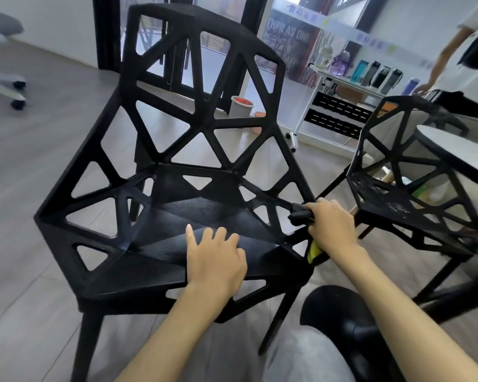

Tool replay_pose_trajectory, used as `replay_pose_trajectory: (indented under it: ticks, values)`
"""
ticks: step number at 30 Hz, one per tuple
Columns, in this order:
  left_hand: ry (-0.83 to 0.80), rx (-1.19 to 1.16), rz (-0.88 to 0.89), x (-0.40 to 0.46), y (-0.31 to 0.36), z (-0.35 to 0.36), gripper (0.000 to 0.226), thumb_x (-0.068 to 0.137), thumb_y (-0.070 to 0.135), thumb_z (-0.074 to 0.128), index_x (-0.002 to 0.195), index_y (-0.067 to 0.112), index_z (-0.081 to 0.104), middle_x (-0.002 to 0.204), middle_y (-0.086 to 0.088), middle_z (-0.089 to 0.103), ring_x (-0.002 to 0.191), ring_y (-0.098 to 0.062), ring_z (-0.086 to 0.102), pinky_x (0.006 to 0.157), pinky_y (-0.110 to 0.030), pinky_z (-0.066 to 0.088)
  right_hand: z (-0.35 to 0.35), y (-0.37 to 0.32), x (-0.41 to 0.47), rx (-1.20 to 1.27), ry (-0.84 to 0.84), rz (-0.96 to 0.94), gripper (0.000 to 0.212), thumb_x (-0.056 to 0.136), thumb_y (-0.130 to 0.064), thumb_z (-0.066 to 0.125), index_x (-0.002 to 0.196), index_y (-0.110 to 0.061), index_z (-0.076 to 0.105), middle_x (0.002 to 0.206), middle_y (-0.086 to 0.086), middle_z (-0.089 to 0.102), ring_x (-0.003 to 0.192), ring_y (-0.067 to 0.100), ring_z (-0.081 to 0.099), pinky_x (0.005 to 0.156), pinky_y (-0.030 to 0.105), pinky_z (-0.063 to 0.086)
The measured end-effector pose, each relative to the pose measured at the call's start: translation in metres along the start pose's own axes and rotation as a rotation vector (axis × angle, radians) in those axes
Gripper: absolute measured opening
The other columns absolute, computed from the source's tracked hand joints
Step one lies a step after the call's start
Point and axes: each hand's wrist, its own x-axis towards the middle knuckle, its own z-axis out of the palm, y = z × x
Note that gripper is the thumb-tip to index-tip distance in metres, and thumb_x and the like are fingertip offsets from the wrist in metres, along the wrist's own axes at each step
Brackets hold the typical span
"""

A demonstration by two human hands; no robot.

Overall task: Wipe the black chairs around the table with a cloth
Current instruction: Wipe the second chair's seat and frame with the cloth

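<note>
A black lattice chair [177, 150] with triangular cut-outs is seen from the front, its faceted seat facing the camera. The left hand [214, 260] is laid flat on the front middle of that seat, fingers nearly straight and slightly spread, with nothing held. The right hand [333, 224] is placed at the right edge of the seat, where the armrest strut meets it; its fingers are curled tightly round a dark cloth [301, 215], which is pressed against the strut. A yellow patch of the cloth is seen below the wrist.

To the right of this chair, a second black lattice chair [403, 177] is drawn up to a white round table [453, 153]. Behind the first chair's backrest, a grey bucket [241, 106] stands on the wooden floor [39, 166]. Right of the bucket, a white trolley [340, 106] carries bottles.
</note>
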Motion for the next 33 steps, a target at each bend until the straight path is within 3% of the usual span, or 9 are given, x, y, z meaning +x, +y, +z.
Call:
replay_pose_trajectory:
  ticks: [5, 8, 16, 20, 22, 25, 28, 30, 33]
  values:
    - [-0.046, -0.019, 0.000, -0.002, 0.001, -0.004, 0.040, 0.107, 0.031, 0.024, 0.134, 0.026, 0.054, 0.139, 0.004, 0.051, 0.137, -0.022, 0.038, 0.125, -0.063, 0.004, 0.016, -0.047, 0.046, 0.060, -0.057, -0.087, 0.033, 0.086, -0.012, 0.065, 0.113, -0.028, 0.072, 0.104, 0.004, 0.063, 0.105, 0.033, 0.059, 0.071, 0.037, 0.038]
    - [-0.065, -0.030, -0.007, -0.001, 0.002, -0.007, 0.038, 0.107, 0.030, 0.024, 0.131, 0.024, 0.053, 0.139, 0.003, 0.050, 0.137, -0.024, 0.038, 0.125, -0.062, 0.007, 0.020, -0.068, 0.073, 0.144, -0.121, -0.124, 0.037, 0.087, -0.013, 0.060, 0.116, -0.033, 0.073, 0.099, 0.008, 0.065, 0.101, 0.037, 0.062, 0.070, 0.037, 0.039]
    - [-0.041, -0.037, -0.013, -0.001, -0.001, -0.005, 0.042, 0.107, 0.031, 0.023, 0.136, 0.026, 0.053, 0.140, 0.004, 0.050, 0.139, -0.023, 0.037, 0.125, -0.063, 0.004, 0.026, -0.066, 0.037, -0.031, -0.105, -0.260, 0.029, 0.087, -0.016, 0.066, 0.113, -0.029, 0.070, 0.109, 0.000, 0.063, 0.109, 0.030, 0.058, 0.074, 0.038, 0.045]
    - [-0.034, -0.044, -0.012, -0.002, -0.001, -0.002, 0.041, 0.107, 0.031, 0.023, 0.136, 0.026, 0.053, 0.138, 0.004, 0.051, 0.137, -0.023, 0.038, 0.125, -0.063, 0.001, 0.031, -0.063, 0.055, 0.014, -0.025, -0.096, 0.027, 0.088, -0.015, 0.063, 0.110, -0.026, 0.071, 0.102, 0.000, 0.062, 0.104, 0.030, 0.057, 0.065, 0.037, 0.038]
    - [-0.017, -0.062, -0.014, -0.001, -0.001, -0.002, 0.042, 0.107, 0.031, 0.023, 0.135, 0.026, 0.054, 0.137, 0.005, 0.051, 0.136, -0.022, 0.039, 0.125, -0.063, 0.000, 0.033, -0.071, 0.068, 0.045, -0.020, -0.040, 0.024, 0.088, -0.016, 0.065, 0.111, -0.020, 0.071, 0.105, 0.004, 0.065, 0.103, 0.033, 0.058, 0.069, 0.039, 0.042]
    - [-0.001, -0.075, -0.027, 0.002, 0.000, -0.002, 0.041, 0.107, 0.031, 0.023, 0.131, 0.026, 0.056, 0.133, 0.006, 0.053, 0.134, -0.021, 0.041, 0.125, -0.063, -0.002, 0.039, -0.102, 0.065, 0.019, -0.047, -0.184, 0.027, 0.087, -0.018, 0.065, 0.113, -0.021, 0.069, 0.111, 0.005, 0.067, 0.110, 0.033, 0.058, 0.084, 0.042, 0.046]
    - [0.041, -0.043, -0.028, 0.000, 0.001, 0.004, 0.058, 0.100, 0.034, 0.009, 0.129, 0.027, 0.058, 0.131, 0.006, 0.055, 0.131, -0.022, 0.044, 0.125, -0.063, -0.002, 0.043, -0.109, 0.059, -0.015, -0.039, -0.311, 0.032, 0.087, -0.018, 0.065, 0.117, -0.025, 0.069, 0.112, 0.003, 0.066, 0.110, 0.030, 0.060, 0.084, 0.042, 0.048]
    - [0.081, -0.027, -0.007, -0.001, -0.001, 0.008, 0.078, 0.085, 0.036, -0.008, 0.125, 0.028, 0.059, 0.128, 0.006, 0.056, 0.127, -0.023, 0.046, 0.125, -0.063, -0.001, 0.036, -0.091, 0.071, -0.051, -0.085, -0.269, 0.033, 0.088, -0.016, 0.063, 0.118, -0.027, 0.070, 0.111, 0.002, 0.066, 0.110, 0.031, 0.059, 0.080, 0.040, 0.047]
    - [0.083, -0.022, 0.010, 0.000, -0.005, 0.010, 0.085, 0.080, 0.037, -0.011, 0.126, 0.029, 0.059, 0.129, 0.007, 0.056, 0.127, -0.022, 0.046, 0.125, -0.063, -0.001, 0.033, -0.067, 0.084, -0.076, -0.044, -0.116, 0.029, 0.088, -0.017, 0.065, 0.114, -0.028, 0.071, 0.109, 0.003, 0.067, 0.109, 0.033, 0.058, 0.074, 0.038, 0.041]
